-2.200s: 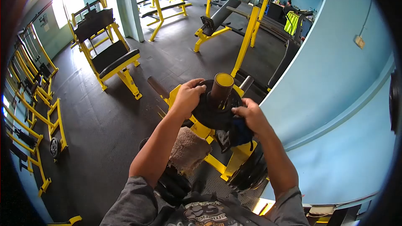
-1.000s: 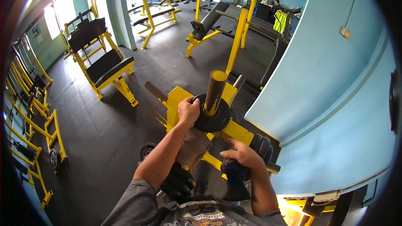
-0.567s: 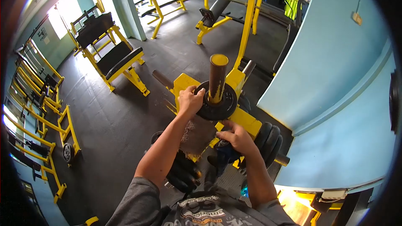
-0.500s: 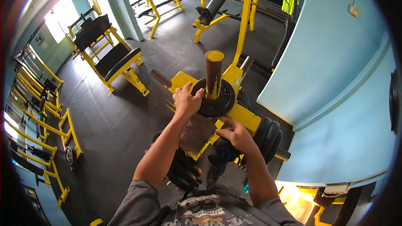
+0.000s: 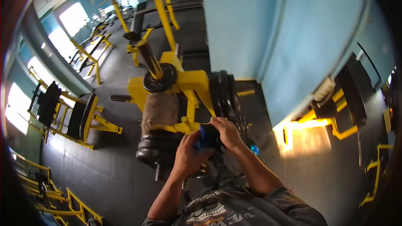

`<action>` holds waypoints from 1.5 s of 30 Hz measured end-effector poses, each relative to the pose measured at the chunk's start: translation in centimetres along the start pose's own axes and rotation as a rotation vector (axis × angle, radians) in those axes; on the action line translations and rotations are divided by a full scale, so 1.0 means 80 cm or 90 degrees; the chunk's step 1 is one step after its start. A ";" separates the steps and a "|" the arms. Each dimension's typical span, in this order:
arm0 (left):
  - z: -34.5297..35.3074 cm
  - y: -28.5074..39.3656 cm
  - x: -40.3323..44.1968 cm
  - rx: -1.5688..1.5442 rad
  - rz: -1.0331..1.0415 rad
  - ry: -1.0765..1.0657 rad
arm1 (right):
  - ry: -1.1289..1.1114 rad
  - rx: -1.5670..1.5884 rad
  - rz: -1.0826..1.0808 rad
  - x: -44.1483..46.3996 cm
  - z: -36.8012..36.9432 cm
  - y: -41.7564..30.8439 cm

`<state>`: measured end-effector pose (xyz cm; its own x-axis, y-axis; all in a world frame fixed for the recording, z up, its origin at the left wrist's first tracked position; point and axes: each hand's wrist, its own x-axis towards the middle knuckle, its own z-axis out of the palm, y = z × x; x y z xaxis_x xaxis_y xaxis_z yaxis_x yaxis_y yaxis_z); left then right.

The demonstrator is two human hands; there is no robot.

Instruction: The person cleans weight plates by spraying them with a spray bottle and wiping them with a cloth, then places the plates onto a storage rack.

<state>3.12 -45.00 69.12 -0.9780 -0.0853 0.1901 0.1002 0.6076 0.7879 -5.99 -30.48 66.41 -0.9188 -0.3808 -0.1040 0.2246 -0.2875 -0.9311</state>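
1. Across the dark T-shirt [image 5: 272, 209] at the bottom edge, pale lettering [image 5: 206, 214] is spelling "america".
2. Beside that word, larger pale capitals [image 5: 240, 217] are apparently reading "WE W", the remainder blurring away.
3. Below "america", an orange patch [image 5: 214, 220] is carrying print too small to read.

Free floor [image 5: 289, 175] well right of the right grip [image 5: 226, 132]; yellow rack [image 5: 191, 80], plates [image 5: 225, 94] ahead.

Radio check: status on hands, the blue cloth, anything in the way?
Right hand holding blue cloth; left hand at it, grip unclear. Cloth bunched between hands. No obstruction seen between them; plate sits around post, untouched.
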 end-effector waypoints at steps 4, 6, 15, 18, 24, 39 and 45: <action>0.059 -0.031 -0.059 -0.221 -0.115 -0.055 | 0.032 -0.014 0.000 -0.119 -0.035 0.014; 0.085 -0.020 -0.088 -0.384 -0.123 -0.073 | 0.011 0.054 0.010 -0.170 -0.061 0.035; 0.217 0.002 -0.193 -0.353 -0.240 -0.463 | 0.280 0.558 0.293 -0.366 -0.151 0.157; 0.235 -0.005 -0.232 -0.312 -0.289 -0.586 | 0.460 0.403 0.338 -0.419 -0.181 0.172; 0.322 -0.109 -0.302 -0.109 -0.404 -0.693 | 0.696 0.260 0.308 -0.474 -0.274 0.229; 0.788 -0.462 -0.367 0.308 -0.445 -0.597 | 0.767 0.401 0.515 -0.498 -0.440 0.629; 0.930 -0.535 -0.376 0.478 -0.309 -0.511 | 0.774 0.459 0.581 -0.490 -0.462 0.701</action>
<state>14.61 -9.68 -13.93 -0.7455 -0.0782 -0.6619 -0.1808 0.9796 0.0880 30.64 0.81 5.35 -0.0358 0.1146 -0.9928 0.5646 -0.8174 -0.1147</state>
